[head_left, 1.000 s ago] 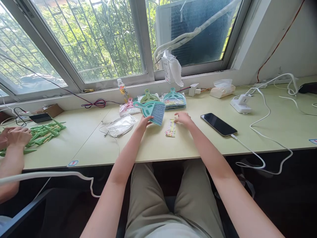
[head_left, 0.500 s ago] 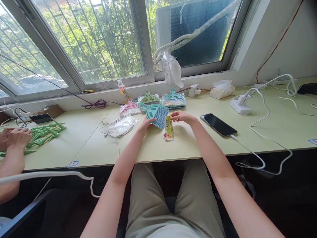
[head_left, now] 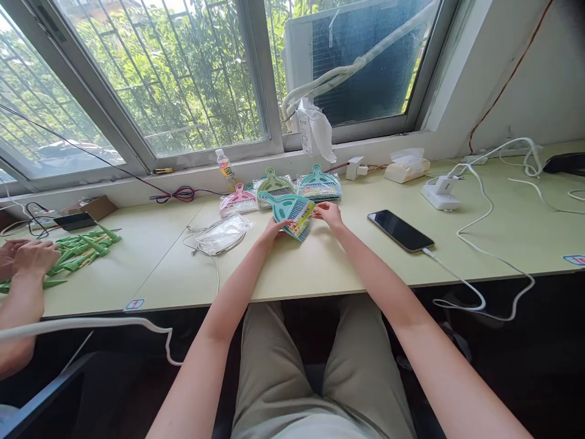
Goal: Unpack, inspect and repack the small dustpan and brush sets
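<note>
My left hand (head_left: 276, 228) is closed on the lower left edge of a teal mini dustpan and brush set (head_left: 284, 208), holding it tilted above the table. A yellow-green printed card (head_left: 301, 219) lies slantwise across the blue bristles. My right hand (head_left: 328, 214) pinches the card's upper right end between thumb and fingers. Behind them, wrapped brush-and-dustpan sets lean near the sill: a pink one (head_left: 239, 200), a green one (head_left: 273, 182) and a teal stack (head_left: 319, 183).
A phone (head_left: 401, 230) on a white cable lies to my right, near a charger block (head_left: 440, 194) and tissue pack (head_left: 406, 166). At left are a plastic bag over a coiled cable (head_left: 225, 233), green pieces (head_left: 86, 249) and another person's hands (head_left: 31, 259). A bottle (head_left: 225, 169) stands behind.
The card has moved from upright beside the brush to slanting across its bristles, brought left by my right hand. My left hand keeps its hold on the set.
</note>
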Tool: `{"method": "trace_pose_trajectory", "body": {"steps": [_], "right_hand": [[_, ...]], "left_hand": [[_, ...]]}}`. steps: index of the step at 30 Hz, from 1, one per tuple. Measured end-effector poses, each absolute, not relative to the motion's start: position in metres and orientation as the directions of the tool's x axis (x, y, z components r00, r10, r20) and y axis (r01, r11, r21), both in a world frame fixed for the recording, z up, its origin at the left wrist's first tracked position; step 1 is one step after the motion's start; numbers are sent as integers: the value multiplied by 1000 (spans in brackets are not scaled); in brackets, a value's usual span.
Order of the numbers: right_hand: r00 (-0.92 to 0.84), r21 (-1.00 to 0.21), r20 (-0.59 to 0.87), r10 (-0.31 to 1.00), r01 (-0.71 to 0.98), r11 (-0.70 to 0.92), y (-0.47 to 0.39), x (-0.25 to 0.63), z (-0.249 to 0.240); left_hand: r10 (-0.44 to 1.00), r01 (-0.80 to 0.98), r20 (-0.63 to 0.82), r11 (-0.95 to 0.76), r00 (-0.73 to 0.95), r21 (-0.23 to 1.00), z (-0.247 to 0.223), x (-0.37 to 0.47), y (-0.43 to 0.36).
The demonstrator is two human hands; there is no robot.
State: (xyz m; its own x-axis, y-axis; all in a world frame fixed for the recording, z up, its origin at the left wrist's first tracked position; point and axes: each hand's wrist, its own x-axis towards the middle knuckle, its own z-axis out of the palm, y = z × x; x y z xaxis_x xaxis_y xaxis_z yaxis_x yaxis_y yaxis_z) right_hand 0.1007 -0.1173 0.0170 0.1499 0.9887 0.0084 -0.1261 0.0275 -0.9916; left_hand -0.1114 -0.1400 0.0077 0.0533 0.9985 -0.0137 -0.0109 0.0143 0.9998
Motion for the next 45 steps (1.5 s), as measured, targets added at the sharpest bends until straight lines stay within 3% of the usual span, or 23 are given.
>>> {"method": "trace_pose_trajectory", "body": {"steps": [5,8,13,15,19,23,33,45], "right_hand": [[47,-966,180,983,-178,186,-117,97,19],[40,-960,246,968,-125,249,-118,95,17],[155,-990,132,979,76,121,-124,92,14],[138,-999,52,989,1,52,-128,89,14],[-77,-986,-51,996,-153,-62,-137,81,17],[-176,-986,-25,984,-156,-53,-138,79,18],[-107,-962,-58,993,-259,-84,-134,82,17],[-136,-971,-63,989,-221,-92,-137,80,17]], "left_hand": [[999,-69,-17,14,-48,998,8,-112,-141],[995,-97,-18,9,-99,995,8,-114,-140],[992,-180,9,-31,-122,983,5,-117,-134],[994,-226,22,-45,-104,973,6,-117,-134],[996,-249,58,-72,-62,966,9,-116,-138],[997,-248,56,-67,-49,967,12,-114,-141],[990,-246,128,-112,51,963,14,-106,-149],[994,-218,99,-108,-54,970,15,-106,-151]]}}
